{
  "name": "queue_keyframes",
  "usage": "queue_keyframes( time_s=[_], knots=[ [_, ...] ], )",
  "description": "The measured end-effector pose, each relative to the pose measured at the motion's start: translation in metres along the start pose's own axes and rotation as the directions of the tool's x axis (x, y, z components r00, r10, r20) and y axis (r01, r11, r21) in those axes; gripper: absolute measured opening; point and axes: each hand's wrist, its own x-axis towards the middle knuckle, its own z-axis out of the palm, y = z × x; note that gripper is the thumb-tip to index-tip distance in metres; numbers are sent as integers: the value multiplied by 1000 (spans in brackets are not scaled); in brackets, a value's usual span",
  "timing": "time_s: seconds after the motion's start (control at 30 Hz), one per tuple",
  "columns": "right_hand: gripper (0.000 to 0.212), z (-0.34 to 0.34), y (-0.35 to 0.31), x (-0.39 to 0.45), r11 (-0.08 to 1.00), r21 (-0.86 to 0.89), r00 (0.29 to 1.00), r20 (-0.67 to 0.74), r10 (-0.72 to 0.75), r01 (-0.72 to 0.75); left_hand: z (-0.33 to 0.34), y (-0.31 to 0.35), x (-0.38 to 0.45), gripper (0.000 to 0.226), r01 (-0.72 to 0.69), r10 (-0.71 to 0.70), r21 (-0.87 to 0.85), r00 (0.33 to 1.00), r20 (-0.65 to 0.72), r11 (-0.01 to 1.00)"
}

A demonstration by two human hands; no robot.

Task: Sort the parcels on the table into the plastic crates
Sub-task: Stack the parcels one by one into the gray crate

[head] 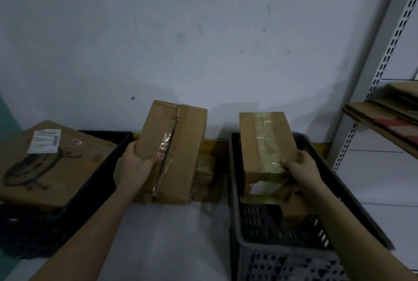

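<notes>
Over the right crate (352, 192), the right hand (302, 172) is gripping a taped parcel (264, 142); the left hand (135, 167) is gripping another parcel (172, 145) above the surface (181, 235). One-handed edge grips are risking a slip.

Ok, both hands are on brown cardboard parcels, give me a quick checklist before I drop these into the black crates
1. Left hand grips the brown cardboard parcel with the clear taped seam: ok.
2. Right hand grips the brown cardboard parcel with the wide yellowish tape strip: ok.
3. Right parcel is over the black slatted plastic crate on the right: ok.
4. Free floor in that crate: ok, bare slats show at the near end.
5. Room in the black crate on the left: not ok, a large flat cardboard box with a white label covers it.
6. Address labels on the held parcels: cannot tell.
</notes>
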Motion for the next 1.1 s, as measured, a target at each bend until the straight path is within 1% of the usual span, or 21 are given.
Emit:
queue_keyframes(
  time_s=[0.07, 0.2, 0.27, 0.4, 0.5, 0.57, 0.67, 0.77, 0.87, 0.93, 1.03, 1.1],
  knots=[
    [60, -1, -20, -23, 995, 6, 991, -83, -102, 103, -15, -11, 4, 69, -4, 5, -36, 999, 37, 999],
    [62, 7, -57, -79, 970, 109, 964, -182, -195, 216, -44, -31, 7, 75, 13, 2, -143, 995, 101, 990],
    [60, 15, -70, -107, 956, 126, 948, -213, -236, 266, -58, -42, 4, 80, 27, -4, -189, 992, 123, 982],
    [53, 30, -92, -151, 928, 137, 925, -216, -313, 347, -81, -72, -2, 87, 65, -23, -234, 984, 179, 970],
    [49, 44, -101, -173, 914, 183, 926, -178, -332, 363, -91, -92, -3, 86, 92, -42, -275, 982, 184, 957],
    [49, 59, -104, -182, 911, 236, 941, -123, -316, 337, -97, -105, -5, 85, 106, -63, -241, 982, 180, 965],
    [45, 85, -103, -193, 908, 342, 970, -62, -234, 241, -106, -120, -15, 83, 115, -99, -138, 988, 116, 984],
    [42, 105, -92, -202, 919, 377, 991, 25, -133, 114, -110, -129, -31, 81, 129, -118, -133, 989, 89, 983],
    [48, 111, -75, -205, 934, 357, 995, 101, -22, -16, -106, -140, -52, 78, 175, -160, -133, 981, 113, 976],
    [48, 109, -65, -207, 944, 321, 992, 123, 33, -71, -101, -149, -65, 75, 213, -198, -103, 970, 141, 972],
    [47, 108, -49, -212, 973, 212, 988, 140, 58, -87, -92, -163, -80, 74, 235, -227, -23, 954, 196, 972],
    [50, 111, -38, -218, 986, 137, 986, 147, 72, -93, -88, -172, -88, 74, 243, -246, 40, 941, 232, 969]
  ],
)
